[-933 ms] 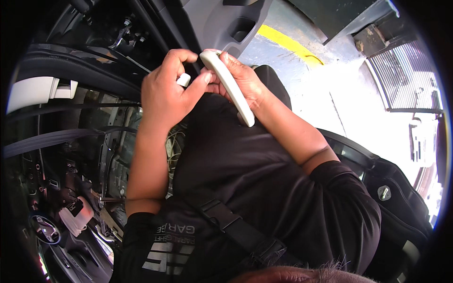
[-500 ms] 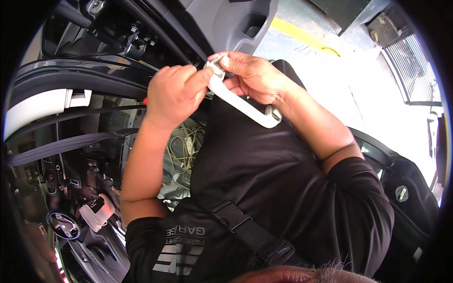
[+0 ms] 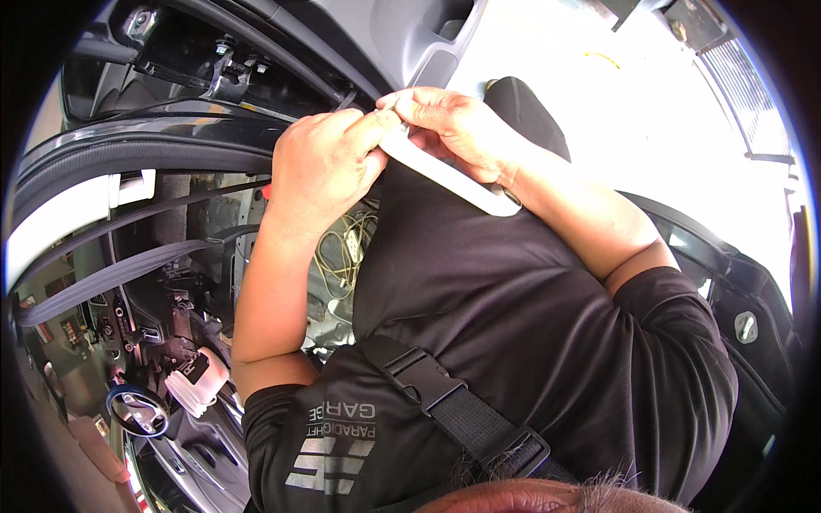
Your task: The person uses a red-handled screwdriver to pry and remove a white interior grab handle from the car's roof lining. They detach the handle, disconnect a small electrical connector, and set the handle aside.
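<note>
A white car grab handle (image 3: 451,181) slants across the front of my dark shirt. My left hand (image 3: 327,162) is closed on its upper end, fingers curled and thumb against it. From the other side my right hand (image 3: 457,128) pinches the same end, its thumb and fingertips meeting the left ones there. My fingers largely cover that end, so its mounting part is mostly hidden. The handle's lower end hangs free beside my right wrist, with a small greyish fitting (image 3: 511,195) showing at its tip.
A car door opening with a black rubber seal (image 3: 145,154) lies to the left. Grey door trim (image 3: 359,43) stands at the far side. Inside the car are a seat belt (image 3: 128,278), a coiled pale cable (image 3: 342,252) and a steering wheel (image 3: 137,410).
The handle has turned slightly, and its upper end is now more covered by my fingers. Both hands stay on it. The view has shifted a little.
</note>
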The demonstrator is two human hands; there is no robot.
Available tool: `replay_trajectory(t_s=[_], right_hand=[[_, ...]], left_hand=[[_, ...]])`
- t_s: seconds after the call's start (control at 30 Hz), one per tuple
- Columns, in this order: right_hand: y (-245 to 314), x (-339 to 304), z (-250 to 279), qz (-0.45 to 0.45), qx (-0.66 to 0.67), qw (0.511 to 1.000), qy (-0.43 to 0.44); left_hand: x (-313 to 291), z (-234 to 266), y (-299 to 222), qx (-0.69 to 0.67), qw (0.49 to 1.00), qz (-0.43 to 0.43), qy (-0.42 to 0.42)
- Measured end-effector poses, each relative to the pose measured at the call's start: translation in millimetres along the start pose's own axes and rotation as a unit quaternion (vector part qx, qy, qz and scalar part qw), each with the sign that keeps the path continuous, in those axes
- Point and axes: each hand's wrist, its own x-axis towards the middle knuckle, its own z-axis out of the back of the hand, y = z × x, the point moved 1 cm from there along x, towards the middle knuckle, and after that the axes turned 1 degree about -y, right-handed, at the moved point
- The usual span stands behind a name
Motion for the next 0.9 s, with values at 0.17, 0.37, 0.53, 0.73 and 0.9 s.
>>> replay_trajectory(t_s=[0.17,0.37,0.53,0.73,0.9], right_hand=[[6,-2,-5,0.011,-0.009,1.0,-0.028],[2,1,4,0.029,0.001,0.999,0.013],[6,-2,1,0.014,0.021,1.0,0.002],[-10,3,6,0.024,0.05,0.998,0.033],[-18,6,8,0.03,0.039,0.999,0.017]], left_hand=[[3,-3,1,0.008,0.999,0.015,0.03],[-2,-7,-3,-0.013,0.999,0.04,0.021],[-4,-2,-6,-0.023,0.998,0.047,0.025],[-5,4,-11,-0.024,0.997,0.056,0.038],[-1,9,-17,0.018,0.991,0.087,0.096]])
